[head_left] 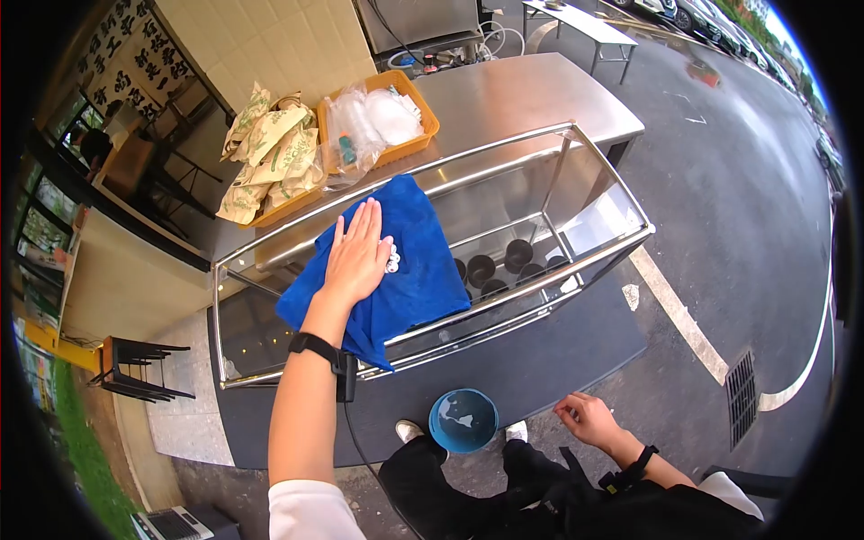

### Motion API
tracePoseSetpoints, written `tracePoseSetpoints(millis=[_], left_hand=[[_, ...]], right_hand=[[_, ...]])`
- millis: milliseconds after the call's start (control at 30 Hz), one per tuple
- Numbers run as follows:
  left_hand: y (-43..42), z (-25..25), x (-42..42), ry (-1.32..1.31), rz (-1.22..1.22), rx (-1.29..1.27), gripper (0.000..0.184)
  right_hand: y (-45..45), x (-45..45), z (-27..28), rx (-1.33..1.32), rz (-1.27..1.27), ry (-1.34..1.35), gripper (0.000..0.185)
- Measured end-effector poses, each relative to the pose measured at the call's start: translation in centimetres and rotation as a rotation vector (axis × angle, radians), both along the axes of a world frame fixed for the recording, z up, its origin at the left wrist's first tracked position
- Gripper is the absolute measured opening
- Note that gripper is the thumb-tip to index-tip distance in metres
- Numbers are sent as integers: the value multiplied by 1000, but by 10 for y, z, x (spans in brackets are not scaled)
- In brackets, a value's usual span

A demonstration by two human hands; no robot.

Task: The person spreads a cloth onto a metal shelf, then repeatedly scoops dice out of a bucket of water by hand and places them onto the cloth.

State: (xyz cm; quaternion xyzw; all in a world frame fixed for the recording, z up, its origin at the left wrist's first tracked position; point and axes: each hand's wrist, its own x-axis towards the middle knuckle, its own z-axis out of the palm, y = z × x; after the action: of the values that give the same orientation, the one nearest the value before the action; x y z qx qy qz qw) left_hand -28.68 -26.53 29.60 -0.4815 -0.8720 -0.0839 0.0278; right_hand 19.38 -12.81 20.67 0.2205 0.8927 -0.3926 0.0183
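Note:
My left hand (pixel 355 256) lies flat on a blue cloth (pixel 418 243), its fingers stretched out and held close together. Beneath the cloth is the glass top of a metal-framed display case (pixel 504 166); one corner of the cloth hangs over the near rail. A small white pattern shows on the cloth beside my thumb. Low on the right, my right hand (pixel 587 420) is away from the case, with its fingers curled and nothing visible in them. Several dark round cups (pixel 481 269) sit inside the case, seen through the glass.
Behind the case, a steel counter (pixel 531 90) carries an orange crate (pixel 423 135) with plastic bags and a pile of printed paper packages (pixel 279 148). A blue bucket (pixel 463 421) with liquid stands between my feet. Stools (pixel 135 369) are at left; a drain grate (pixel 742 400) lies right.

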Motion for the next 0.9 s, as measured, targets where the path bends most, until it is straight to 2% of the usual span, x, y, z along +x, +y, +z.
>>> tracePoseSetpoints(millis=[167, 400, 533, 633, 700, 767, 833, 867, 900], left_hand=[[23, 0, 11, 30, 31, -101, 68], [-16, 18, 41, -58, -22, -79, 71], [-30, 41, 49, -3, -1, 426, 64], [-48, 37, 86, -59, 182, 800, 42], [-67, 24, 135, -63, 160, 904, 38], [-96, -19, 189, 93, -38, 930, 35], [-117, -66, 245, -35, -165, 782, 29], [-115, -87, 270, -205, -131, 634, 25], [-112, -128, 287, -362, -118, 592, 14]], right_hand=[[-6, 13, -12, -54, -20, -9, 11], [-21, 18, -30, -68, 40, -55, 11], [-25, 30, -51, -109, 22, -71, 11], [-26, 41, -65, -118, 41, -148, 10], [-29, 52, -88, -141, 47, -170, 10], [-31, 64, -111, -158, 40, -239, 12], [-36, 78, -137, -176, 37, -238, 14], [-39, 84, -152, -187, 35, -233, 15], [-43, 93, -165, -219, 21, -281, 14]])
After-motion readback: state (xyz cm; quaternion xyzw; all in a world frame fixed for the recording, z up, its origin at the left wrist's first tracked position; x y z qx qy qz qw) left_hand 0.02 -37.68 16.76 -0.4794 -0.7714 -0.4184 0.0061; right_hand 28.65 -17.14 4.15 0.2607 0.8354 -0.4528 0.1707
